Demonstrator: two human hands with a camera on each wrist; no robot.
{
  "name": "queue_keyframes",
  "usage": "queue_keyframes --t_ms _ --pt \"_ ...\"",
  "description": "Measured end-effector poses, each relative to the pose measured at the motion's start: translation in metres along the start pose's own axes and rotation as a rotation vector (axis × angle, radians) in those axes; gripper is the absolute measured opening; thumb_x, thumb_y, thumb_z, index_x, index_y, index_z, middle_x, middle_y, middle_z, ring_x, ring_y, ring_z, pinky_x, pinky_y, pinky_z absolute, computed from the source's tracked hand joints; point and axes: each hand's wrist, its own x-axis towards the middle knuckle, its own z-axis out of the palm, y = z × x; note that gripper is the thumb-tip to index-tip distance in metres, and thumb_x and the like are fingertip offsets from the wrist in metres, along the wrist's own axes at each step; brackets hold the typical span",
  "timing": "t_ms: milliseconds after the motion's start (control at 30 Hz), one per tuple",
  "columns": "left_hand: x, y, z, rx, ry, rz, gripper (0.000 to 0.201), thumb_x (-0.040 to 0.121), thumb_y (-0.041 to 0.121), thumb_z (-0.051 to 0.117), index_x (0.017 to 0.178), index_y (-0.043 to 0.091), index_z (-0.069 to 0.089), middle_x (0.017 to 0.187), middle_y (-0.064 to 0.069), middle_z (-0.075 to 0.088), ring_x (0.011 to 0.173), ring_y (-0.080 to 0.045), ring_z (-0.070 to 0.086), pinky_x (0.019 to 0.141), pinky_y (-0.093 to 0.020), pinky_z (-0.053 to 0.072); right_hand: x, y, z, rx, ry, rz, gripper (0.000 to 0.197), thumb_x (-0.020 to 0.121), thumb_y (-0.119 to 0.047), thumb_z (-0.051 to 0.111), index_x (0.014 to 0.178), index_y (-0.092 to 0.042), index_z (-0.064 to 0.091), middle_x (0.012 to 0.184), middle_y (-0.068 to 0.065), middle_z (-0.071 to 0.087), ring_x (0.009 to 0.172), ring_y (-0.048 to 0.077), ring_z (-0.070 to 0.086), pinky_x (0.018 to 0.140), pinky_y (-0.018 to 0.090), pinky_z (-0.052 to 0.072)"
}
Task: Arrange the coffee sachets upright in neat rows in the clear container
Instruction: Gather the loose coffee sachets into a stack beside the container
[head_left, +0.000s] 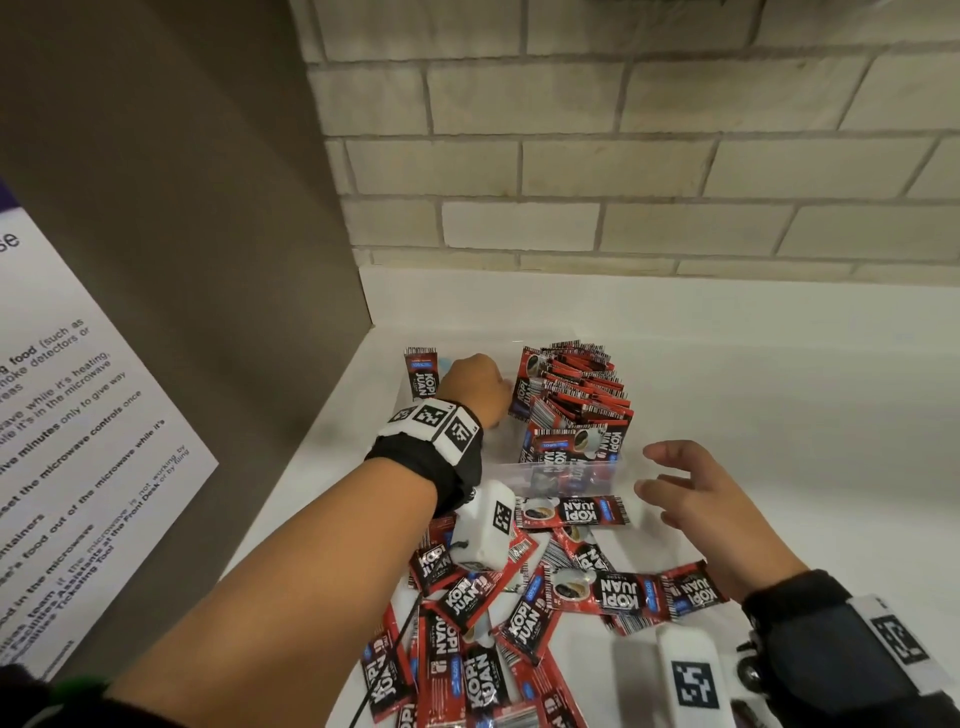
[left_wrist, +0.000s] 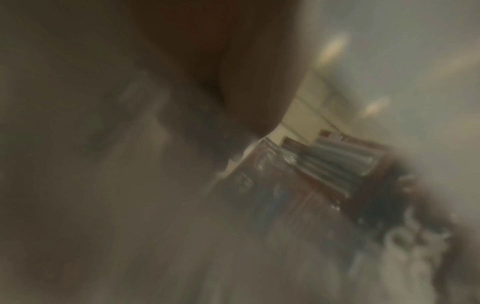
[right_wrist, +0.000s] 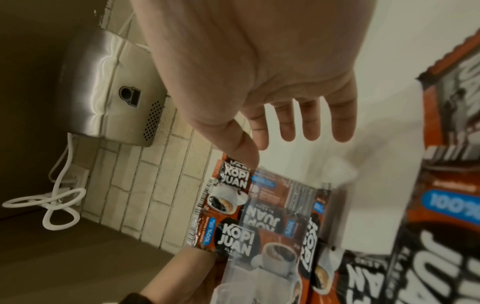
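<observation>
The left hand (head_left: 475, 382) reaches down into the clear container (head_left: 566, 475). Only the back of it shows, so I cannot tell if its fingers are apart or closed on something. Its own wrist picture is too blurry to help. Just past its knuckles stands one sachet (head_left: 422, 378), upright, at the far left end of the box. On the thumb side of that hand, very close, is the row of standing sachets (head_left: 576, 397). They are red and black and packed tight, one behind the other, filling the right part of the box. The front one leans a little.

The right hand (head_left: 701, 506) hovers above the white counter (head_left: 779, 364), just to the right of the box. Its fingers (right_wrist: 311, 125) are spread apart and nearly straight, and it holds nothing. Its fingertips point toward the box's near right corner.

Under and between the two wrists lies the pile of loose sachets (head_left: 493, 608). They lie flat and jumbled, some on top of others, nearer to the person than the box. One flat sachet (head_left: 571, 512) lies right against the front wall of the box.

Beyond the box is a tan brick wall (head_left: 623, 156). Left of the left arm is a brown panel (head_left: 182, 208) with a printed paper notice (head_left: 78, 415) on it. The right wrist picture also shows a shiny metal box on the wall (right_wrist: 109, 96) with a white cord (right_wrist: 57, 197) hanging from it.
</observation>
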Motion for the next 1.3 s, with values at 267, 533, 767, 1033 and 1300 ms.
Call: queue_keyframes --t_ms 267,533,767,1033,1300 --pt "-0.067 0.009 -0.062 -0.091 0.029 0.081 0.018 0.094 0.017 0.048 0.087 0.011 0.064 0.078 -0.008 0.070 0.064 -0.018 0.066 0.057 -0.029 0.056 -0.023 -0.013 -0.026 -0.357 -0.156 -0.081 0.027 0.087 -0.023 0.065 0.110 -0.030 0.053 0.119 -0.010 0.048 0.110 0.012 0.048 0.077 0.026 0.038" --pt "-0.190 -0.071 -0.067 0.110 -0.308 0.248 0.024 0.082 0.044 0.066 0.104 0.046 0.055 0.112 0.028 0.052 0.104 0.013 0.045 0.080 -0.006 0.039 -0.068 0.016 -0.066 -0.986 -0.480 0.003 0.120 0.023 -0.101 0.039 0.129 -0.050 0.018 0.127 -0.020 0.022 0.122 0.011 0.024 0.097 0.026 0.031" --pt "-0.232 -0.098 -0.023 0.060 -0.434 0.326 0.039 0.070 0.066 0.057 0.106 0.052 0.050 0.119 0.039 0.029 0.124 0.010 0.025 0.099 -0.004 0.027 -0.082 0.020 -0.004 -0.935 -0.504 -0.181 0.077 0.081 -0.050 0.065 0.143 -0.032 0.022 0.131 -0.008 0.019 0.123 0.011 0.025 0.101 0.023 0.032" --pt "-0.250 -0.114 -0.026 0.122 -0.295 0.178 0.073 0.045 0.091 0.038 0.110 0.059 0.034 0.127 0.043 0.016 0.123 0.019 0.011 0.107 -0.013 0.021 -0.108 0.011 -0.033 -0.966 -0.652 -0.219 0.085 0.069 -0.061 0.071 0.130 -0.048 0.014 0.123 -0.021 0.018 0.112 0.000 0.039 0.090 0.012 0.038" --pt "-0.230 -0.108 -0.014 0.203 -0.279 0.050 0.089 0.074 0.059 0.069 0.143 0.046 0.014 0.154 0.011 0.006 0.140 -0.011 0.006 0.115 -0.032 0.017 -0.126 0.025 0.022 -0.899 -0.585 -0.363 0.070 0.073 -0.056 0.069 0.129 -0.039 0.030 0.116 -0.019 0.021 0.109 -0.001 0.042 0.092 0.010 0.040"
